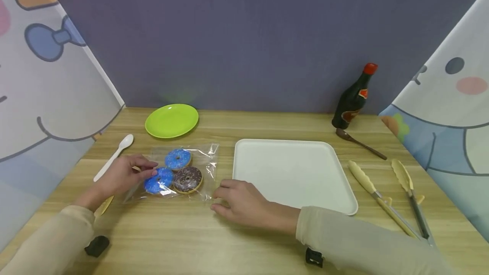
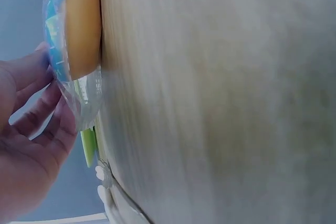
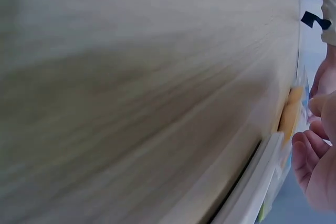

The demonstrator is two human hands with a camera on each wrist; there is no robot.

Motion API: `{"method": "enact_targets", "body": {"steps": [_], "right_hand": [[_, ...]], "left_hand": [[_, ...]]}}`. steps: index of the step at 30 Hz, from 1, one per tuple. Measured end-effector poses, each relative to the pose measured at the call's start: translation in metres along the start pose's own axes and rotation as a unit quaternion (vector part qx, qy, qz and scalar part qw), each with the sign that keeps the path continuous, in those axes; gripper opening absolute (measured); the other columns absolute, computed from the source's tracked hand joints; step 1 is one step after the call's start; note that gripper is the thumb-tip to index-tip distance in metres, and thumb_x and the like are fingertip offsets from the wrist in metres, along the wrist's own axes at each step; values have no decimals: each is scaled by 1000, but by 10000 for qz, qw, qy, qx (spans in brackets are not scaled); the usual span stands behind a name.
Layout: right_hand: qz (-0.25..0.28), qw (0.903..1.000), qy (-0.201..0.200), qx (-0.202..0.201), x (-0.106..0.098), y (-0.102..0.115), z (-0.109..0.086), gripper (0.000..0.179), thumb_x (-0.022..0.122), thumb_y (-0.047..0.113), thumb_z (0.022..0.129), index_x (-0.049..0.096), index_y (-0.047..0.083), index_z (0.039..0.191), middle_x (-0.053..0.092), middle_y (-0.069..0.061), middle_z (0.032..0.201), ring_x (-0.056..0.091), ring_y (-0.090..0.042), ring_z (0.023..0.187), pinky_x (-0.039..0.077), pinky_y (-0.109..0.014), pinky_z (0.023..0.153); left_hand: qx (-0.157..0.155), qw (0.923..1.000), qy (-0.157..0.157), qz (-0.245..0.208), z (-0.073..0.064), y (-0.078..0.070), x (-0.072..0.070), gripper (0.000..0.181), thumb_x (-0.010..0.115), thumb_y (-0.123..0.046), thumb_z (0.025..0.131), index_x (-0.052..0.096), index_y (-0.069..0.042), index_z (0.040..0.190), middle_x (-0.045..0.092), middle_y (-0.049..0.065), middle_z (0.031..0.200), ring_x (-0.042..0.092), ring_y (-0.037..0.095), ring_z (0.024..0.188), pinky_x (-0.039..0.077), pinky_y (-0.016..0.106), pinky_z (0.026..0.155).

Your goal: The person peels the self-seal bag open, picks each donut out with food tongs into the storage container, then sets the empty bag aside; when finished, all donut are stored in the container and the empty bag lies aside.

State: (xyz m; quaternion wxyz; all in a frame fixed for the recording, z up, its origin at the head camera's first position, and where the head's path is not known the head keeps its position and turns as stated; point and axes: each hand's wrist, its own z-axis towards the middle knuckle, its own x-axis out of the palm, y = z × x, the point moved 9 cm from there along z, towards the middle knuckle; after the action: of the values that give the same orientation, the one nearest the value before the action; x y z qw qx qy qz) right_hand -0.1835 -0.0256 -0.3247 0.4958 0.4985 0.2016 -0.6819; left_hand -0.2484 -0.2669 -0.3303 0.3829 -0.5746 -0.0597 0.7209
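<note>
A clear plastic bag [image 1: 208, 169] lies on the table with three donuts in it. Two are blue: an upper blue donut [image 1: 178, 158] and a lower blue donut [image 1: 160, 180]; a brown donut [image 1: 187, 180] is beside them. My left hand [image 1: 124, 175] is at the bag's left side, its thumb touching the film over the lower blue donut. Its fingers are loosely bent, with a gap between thumb and forefinger. At the bag's right edge my right hand [image 1: 242, 203] hovers, fingers relaxed and holding nothing, close to the white tray [image 1: 290, 173]; whether it touches the film is unclear.
A green plate [image 1: 172, 121] and white spoon [image 1: 113, 157] are at left, with a gold utensil [image 1: 104, 206] partly under the left arm. At right are a dark bottle [image 1: 353, 99], a wooden spoon [image 1: 361, 143] and two tongs, the left tongs [image 1: 382, 200] and right tongs [image 1: 414, 200].
</note>
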Motion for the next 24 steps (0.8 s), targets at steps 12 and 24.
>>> {"method": "enact_targets", "body": {"steps": [12,24], "right_hand": [[-482,9988,18,123,21,6,26,11,68,26,87,74,18,87,55,10,75,43,1,60,33,-10,48],[190,9968,-119,764,23,-8,24,10,63,12,79,62,18,71,47,12,69,42,-1,58,33,-13,46]], "left_hand": [[-658,9964,224,-496,0,16,3,9,74,-6,82,76,-4,90,68,0,86,61,6,76,51,23,60],[-1083,9929,193,-457,1,23,3,6,72,-11,86,77,-9,87,68,-1,84,60,9,75,50,23,61]]}}
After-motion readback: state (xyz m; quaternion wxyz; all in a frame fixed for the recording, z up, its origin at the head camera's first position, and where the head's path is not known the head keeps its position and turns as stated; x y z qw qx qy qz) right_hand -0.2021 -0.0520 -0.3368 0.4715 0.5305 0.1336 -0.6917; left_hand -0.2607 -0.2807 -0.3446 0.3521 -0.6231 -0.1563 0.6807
